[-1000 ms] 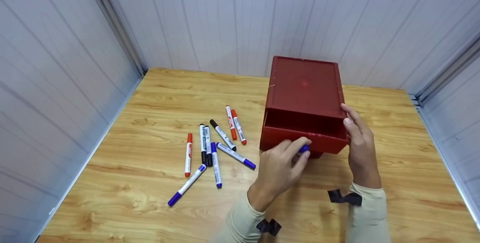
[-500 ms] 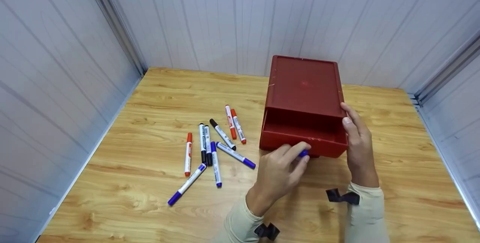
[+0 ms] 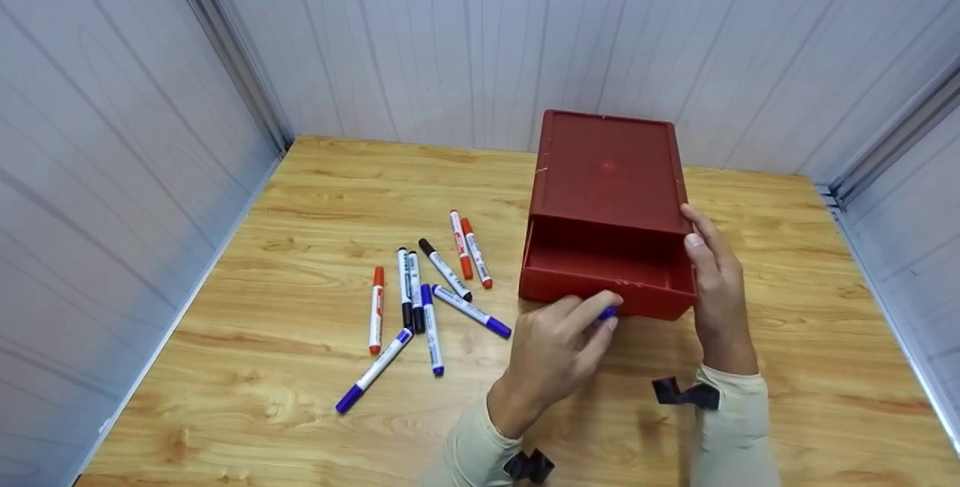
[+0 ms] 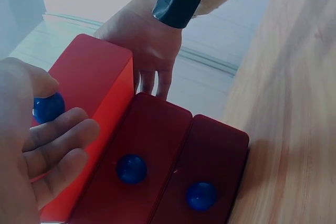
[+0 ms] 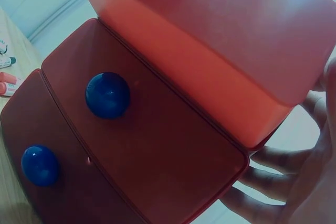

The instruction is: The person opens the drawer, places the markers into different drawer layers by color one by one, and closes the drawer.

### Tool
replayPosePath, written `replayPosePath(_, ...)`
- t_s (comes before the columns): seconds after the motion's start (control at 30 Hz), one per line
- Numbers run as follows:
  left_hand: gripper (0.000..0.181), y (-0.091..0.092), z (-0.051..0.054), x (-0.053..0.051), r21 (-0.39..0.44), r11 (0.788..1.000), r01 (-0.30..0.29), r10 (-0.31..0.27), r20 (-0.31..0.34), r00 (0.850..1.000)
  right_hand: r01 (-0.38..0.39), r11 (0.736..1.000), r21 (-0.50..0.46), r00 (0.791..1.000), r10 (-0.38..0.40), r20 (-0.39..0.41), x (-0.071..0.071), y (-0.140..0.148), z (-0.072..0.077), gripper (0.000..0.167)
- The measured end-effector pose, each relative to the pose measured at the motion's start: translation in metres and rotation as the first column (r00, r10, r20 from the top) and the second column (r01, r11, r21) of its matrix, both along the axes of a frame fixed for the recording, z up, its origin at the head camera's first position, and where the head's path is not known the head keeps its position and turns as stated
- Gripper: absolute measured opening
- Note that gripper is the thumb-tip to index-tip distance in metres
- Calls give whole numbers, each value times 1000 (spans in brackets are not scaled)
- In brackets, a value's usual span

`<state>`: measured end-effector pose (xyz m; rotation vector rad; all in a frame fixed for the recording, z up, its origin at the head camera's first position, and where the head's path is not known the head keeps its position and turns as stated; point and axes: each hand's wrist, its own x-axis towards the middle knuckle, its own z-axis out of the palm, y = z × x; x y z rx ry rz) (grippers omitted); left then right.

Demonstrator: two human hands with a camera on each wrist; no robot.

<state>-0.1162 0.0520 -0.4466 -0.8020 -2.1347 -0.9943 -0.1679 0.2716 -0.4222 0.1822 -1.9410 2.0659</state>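
Markers (image 3: 417, 299): loose, left of the cabinet (image 3: 609, 172); a knock could set them rolling.
Left hand (image 3: 559, 350): thumb and finger pinch the blue knob (image 3: 607, 313) at the cabinet's front; a slack pinch could slip.
Top drawer (image 3: 649, 299): juts from the cabinet's front; too long a pull could drop it.
Right hand (image 3: 721, 288): fingers apart, against the cabinet's right side; weak bracing could let it slide.
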Motion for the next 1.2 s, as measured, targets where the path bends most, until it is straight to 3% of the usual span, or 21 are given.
replayPosePath(0.17, 32, 1, -3, 1, 37, 999, -8, 8, -12, 1000, 9, 1000, 10, 1000, -10, 5, 0, 0, 0, 42)
replayPosePath(0.4, 32, 4, -3, 2, 26, 999, -39, 40, -11, 999, 4, 1000, -9, 1000, -4, -9, -2, -1, -1, 43)
replayPosePath(0.57, 30, 3, -2, 3, 23, 999, -32, 32, -2, 999, 4, 1000, -2, 1000, -4, -6, -1, -1, -1, 43)
replayPosePath(0.8, 28, 0, -1, 3, 11, 999, -36, 36, -36, 999, 2, 1000, -13, 1000, -2, 10, 0, -1, 1, 43)
replayPosePath(1.0, 24, -2, -1, 7, 16, 1000, -19, 19, -18, 1000, -12, 999, -40, 1000, 12, 18, 1, -1, 3, 43)
replayPosePath(1.2, 26, -4, -3, 10, 15, 1000, 3, -2, -57, 998, -9, 999, -41, 1000, 9, -1, 1, -2, 1, 43)
